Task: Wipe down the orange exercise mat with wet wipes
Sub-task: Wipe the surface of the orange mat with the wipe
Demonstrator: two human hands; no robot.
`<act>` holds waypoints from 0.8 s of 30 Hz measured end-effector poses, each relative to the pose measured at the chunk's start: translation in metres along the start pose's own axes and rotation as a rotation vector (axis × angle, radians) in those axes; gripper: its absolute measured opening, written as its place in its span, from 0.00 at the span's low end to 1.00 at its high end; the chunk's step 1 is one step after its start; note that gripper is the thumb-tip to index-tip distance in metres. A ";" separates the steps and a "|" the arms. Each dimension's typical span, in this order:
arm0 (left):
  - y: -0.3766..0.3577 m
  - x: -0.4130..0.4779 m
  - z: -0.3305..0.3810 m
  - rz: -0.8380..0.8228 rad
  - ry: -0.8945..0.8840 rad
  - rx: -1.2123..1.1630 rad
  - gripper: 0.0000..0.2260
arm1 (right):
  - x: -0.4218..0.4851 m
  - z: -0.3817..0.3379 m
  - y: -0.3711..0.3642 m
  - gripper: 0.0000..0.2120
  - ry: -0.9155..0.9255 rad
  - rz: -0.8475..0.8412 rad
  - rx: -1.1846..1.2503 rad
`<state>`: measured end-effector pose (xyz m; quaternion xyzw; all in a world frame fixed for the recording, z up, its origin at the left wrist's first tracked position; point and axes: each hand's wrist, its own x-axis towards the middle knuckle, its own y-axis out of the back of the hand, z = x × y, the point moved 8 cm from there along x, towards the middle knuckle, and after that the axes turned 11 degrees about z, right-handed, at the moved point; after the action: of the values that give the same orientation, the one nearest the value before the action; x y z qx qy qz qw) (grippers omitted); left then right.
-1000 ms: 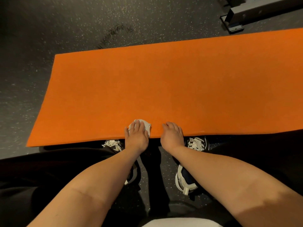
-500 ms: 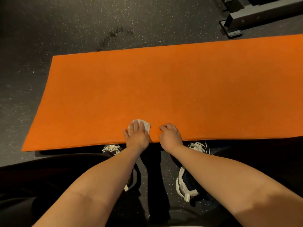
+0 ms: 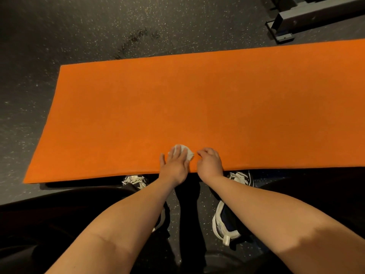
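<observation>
So the orange mat point(image 3: 177, 107) lies flat on the dark speckled floor point(image 3: 79, 26), and the wet wipe point(image 3: 185, 152) sits bunched up near the mat's near edge, right in front of the person. The left hand point(image 3: 174, 167) lies flat on top of the wipe with straight fingers, pressing it down. The right hand point(image 3: 210, 165) rests on the mat just beside it with fingers curled under, and I don't see anything in it. What I'd worry about: the wipe is wadded into a small ball, so each pass probably covers very little and it's easy to leave strips untouched, especially the far edge and the long stretch off to the right. A hard push could also slide or ripple the mat, since only that curled hand is steadying it. Count: one mat, one wipe, two hands, two sneakers point(image 3: 227, 228), and one metal frame point(image 3: 296, 16) at the top right.
</observation>
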<state>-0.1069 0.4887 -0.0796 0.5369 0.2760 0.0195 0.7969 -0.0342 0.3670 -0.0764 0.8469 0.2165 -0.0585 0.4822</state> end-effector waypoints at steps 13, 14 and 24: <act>-0.003 -0.012 0.024 0.007 -0.079 -0.104 0.25 | -0.004 0.001 0.026 0.17 -0.190 0.071 0.263; 0.001 -0.009 0.021 0.032 -0.066 -0.132 0.23 | -0.004 0.000 0.029 0.17 -0.185 0.060 0.271; 0.054 0.013 0.023 0.255 0.138 -0.622 0.08 | -0.003 -0.017 0.029 0.12 -0.225 -0.073 0.509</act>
<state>-0.0714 0.4963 -0.0319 0.2958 0.2408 0.2384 0.8932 -0.0269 0.3672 -0.0434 0.9205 0.1705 -0.2221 0.2725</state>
